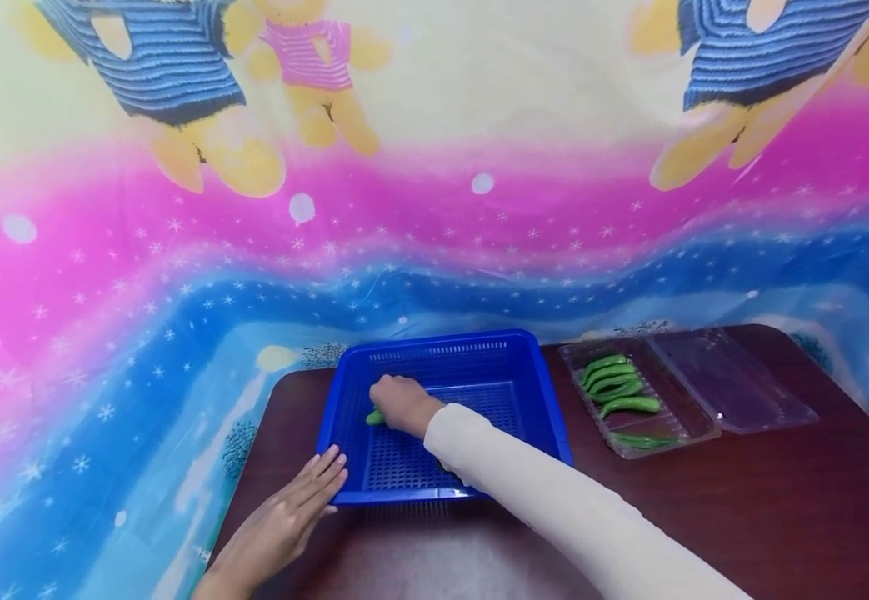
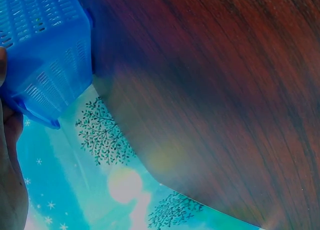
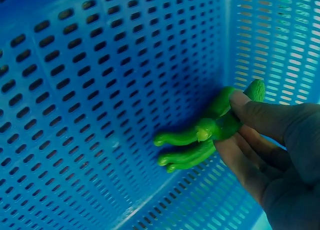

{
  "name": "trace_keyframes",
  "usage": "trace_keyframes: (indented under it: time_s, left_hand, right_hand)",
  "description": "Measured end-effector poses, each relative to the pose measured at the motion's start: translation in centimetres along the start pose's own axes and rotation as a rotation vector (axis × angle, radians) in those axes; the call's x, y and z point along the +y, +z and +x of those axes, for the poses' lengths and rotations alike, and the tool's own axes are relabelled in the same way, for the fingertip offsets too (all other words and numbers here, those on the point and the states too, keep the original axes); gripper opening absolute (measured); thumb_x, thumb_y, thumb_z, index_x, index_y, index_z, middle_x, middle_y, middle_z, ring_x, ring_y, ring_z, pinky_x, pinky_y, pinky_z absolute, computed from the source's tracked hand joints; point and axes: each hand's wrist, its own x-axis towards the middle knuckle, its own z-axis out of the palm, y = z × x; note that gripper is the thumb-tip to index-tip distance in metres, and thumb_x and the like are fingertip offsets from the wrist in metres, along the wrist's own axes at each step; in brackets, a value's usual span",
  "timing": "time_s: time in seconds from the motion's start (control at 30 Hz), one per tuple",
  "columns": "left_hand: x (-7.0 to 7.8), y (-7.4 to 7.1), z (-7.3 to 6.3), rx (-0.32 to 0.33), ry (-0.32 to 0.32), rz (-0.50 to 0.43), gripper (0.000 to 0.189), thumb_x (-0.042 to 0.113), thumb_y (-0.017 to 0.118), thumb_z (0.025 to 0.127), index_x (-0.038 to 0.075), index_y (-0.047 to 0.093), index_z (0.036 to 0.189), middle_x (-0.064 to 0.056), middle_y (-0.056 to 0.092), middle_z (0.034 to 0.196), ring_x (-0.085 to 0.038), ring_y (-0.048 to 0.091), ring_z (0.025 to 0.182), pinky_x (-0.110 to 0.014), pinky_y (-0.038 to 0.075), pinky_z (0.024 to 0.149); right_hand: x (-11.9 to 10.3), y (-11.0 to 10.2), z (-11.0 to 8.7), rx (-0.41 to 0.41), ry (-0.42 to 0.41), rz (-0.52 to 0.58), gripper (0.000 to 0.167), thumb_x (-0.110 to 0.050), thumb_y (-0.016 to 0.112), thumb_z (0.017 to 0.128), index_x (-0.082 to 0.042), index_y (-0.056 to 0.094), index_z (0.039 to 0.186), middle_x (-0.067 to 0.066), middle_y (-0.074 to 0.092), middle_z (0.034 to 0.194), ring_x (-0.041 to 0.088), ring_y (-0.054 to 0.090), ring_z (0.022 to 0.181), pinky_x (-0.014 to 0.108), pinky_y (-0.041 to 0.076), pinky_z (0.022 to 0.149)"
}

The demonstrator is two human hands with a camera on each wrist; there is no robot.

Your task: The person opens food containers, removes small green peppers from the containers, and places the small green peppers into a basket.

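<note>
A blue plastic basket (image 1: 445, 492) with slotted walls stands on the table. My left hand (image 1: 284, 521) holds its near left corner, fingers over the rim and the thumb (image 2: 2, 65) against the outer wall. My right hand (image 1: 404, 404) reaches inside, toward the left side. There it pinches a green chili pepper (image 3: 227, 125) between thumb and fingers, its pale stem end pointing away from the hand. Beneath it several other green chili peppers (image 3: 187, 157) lie together near the basket's corner. In the head view, the right hand mostly hides them.
Right of the basket, a clear plastic box (image 1: 685, 421) holds several green chili peppers (image 1: 610, 379), its transparent lid (image 1: 734, 379) folded open to the right. Both stand on a dark wood-grain table (image 1: 801, 500). A patterned cloth (image 1: 441, 225) with bears and snowflakes hangs behind the table and along its left.
</note>
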Motion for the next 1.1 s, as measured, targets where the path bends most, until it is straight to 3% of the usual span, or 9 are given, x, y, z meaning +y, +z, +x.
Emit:
trace_keyframes:
  time_s: [0.27, 0.5, 0.73, 0.93, 1.1]
  left_hand:
    - [0.0, 0.0, 0.1, -0.023, -0.015, -0.009, 0.046, 0.028, 0.034, 0.114, 0.002, 0.057, 0.145, -0.016, 0.049, 0.155, -0.026, 0.048, 0.146, -0.027, 0.023, 0.129]
    - [-0.1, 0.2, 0.2, 0.027, 0.025, -0.023, 0.044, 0.025, 0.039, 0.113, 0.000, 0.058, 0.144, -0.018, 0.049, 0.155, -0.027, 0.047, 0.147, -0.029, 0.024, 0.130]
    - [0.0, 0.2, 0.2, 0.028, 0.021, -0.026, 0.044, 0.025, 0.040, 0.113, 0.000, 0.058, 0.143, -0.018, 0.049, 0.155, -0.028, 0.048, 0.146, -0.029, 0.025, 0.129]
    - [0.0, 0.1, 0.2, 0.019, 0.015, -0.011, 0.044, 0.025, 0.039, 0.113, 0.000, 0.058, 0.144, -0.020, 0.051, 0.153, -0.029, 0.048, 0.146, -0.028, 0.024, 0.129]
    - [-0.1, 0.1, 0.2, 0.013, 0.005, -0.018, 0.044, 0.025, 0.039, 0.113, -0.003, 0.062, 0.138, -0.022, 0.056, 0.149, -0.029, 0.050, 0.145, -0.028, 0.024, 0.129]
  right_hand:
    - [0.0, 1.2, 0.7, 0.011, -0.025, -0.049, 0.021, -0.015, 0.069, 0.098, -0.019, 0.065, 0.077, -0.002, 0.074, 0.093, 0.011, 0.064, 0.078, 0.030, 0.061, 0.076]
    - [-0.3, 1.9, 1.2, -0.009, -0.018, -0.114, 0.024, -0.012, 0.069, 0.096, -0.021, 0.066, 0.075, -0.005, 0.075, 0.093, 0.010, 0.067, 0.079, 0.030, 0.063, 0.079]
    - [-0.3, 2.8, 1.6, -0.020, 0.004, -0.144, 0.018, -0.018, 0.071, 0.096, -0.024, 0.069, 0.080, -0.008, 0.076, 0.099, 0.009, 0.071, 0.086, 0.030, 0.064, 0.079]
    - [-0.1, 3.0, 1.7, 0.009, 0.025, -0.134, 0.023, -0.020, 0.071, 0.097, -0.023, 0.066, 0.075, -0.006, 0.076, 0.094, 0.010, 0.072, 0.085, 0.029, 0.065, 0.075]
    - [0.1, 3.1, 1.7, 0.014, 0.019, -0.136, 0.013, -0.018, 0.071, 0.098, -0.023, 0.074, 0.086, -0.004, 0.077, 0.100, 0.011, 0.073, 0.090, 0.028, 0.065, 0.077]
